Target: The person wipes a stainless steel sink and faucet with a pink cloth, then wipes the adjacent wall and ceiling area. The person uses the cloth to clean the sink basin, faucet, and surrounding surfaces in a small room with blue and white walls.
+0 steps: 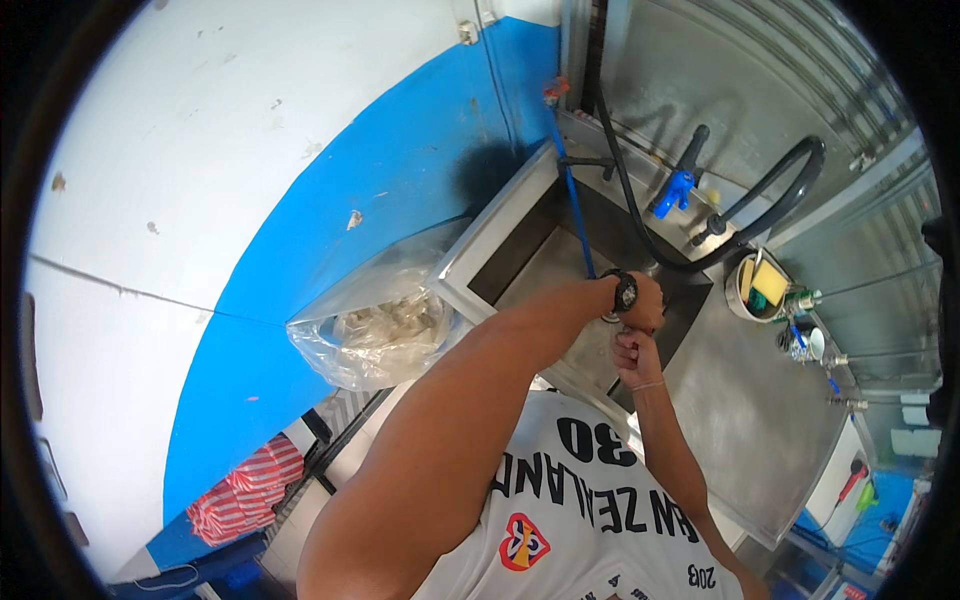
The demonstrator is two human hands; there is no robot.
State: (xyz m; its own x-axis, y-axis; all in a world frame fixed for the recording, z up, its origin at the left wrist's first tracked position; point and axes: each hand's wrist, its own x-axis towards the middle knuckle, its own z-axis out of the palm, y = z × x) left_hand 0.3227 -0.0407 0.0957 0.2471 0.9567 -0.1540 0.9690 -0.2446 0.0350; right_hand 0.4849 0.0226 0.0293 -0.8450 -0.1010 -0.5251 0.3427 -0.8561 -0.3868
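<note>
My left hand [643, 301], with a black wristwatch [625, 292] at its wrist, is over the stainless steel sink [454, 277], back of the hand up. Right below it, and close against it, is my right hand [634, 355], its fingers curled inward and a thin band at the wrist. Whether either hand holds something is hidden. A black flexible hose [637, 217] curves down over the basin just beyond my left hand. A blue pipe [576, 202] appears to run down behind my left wrist. The blue-handled faucet [675, 193] stands on the sink's back ledge.
A clear plastic bag [375, 352] with crumpled plastic inside hangs left of the sink. On the steel drainboard [757, 420] at the right, a container [739, 300] holds sponges, near a white mug [810, 345]. Red-striped bags [251, 487] lie at lower left.
</note>
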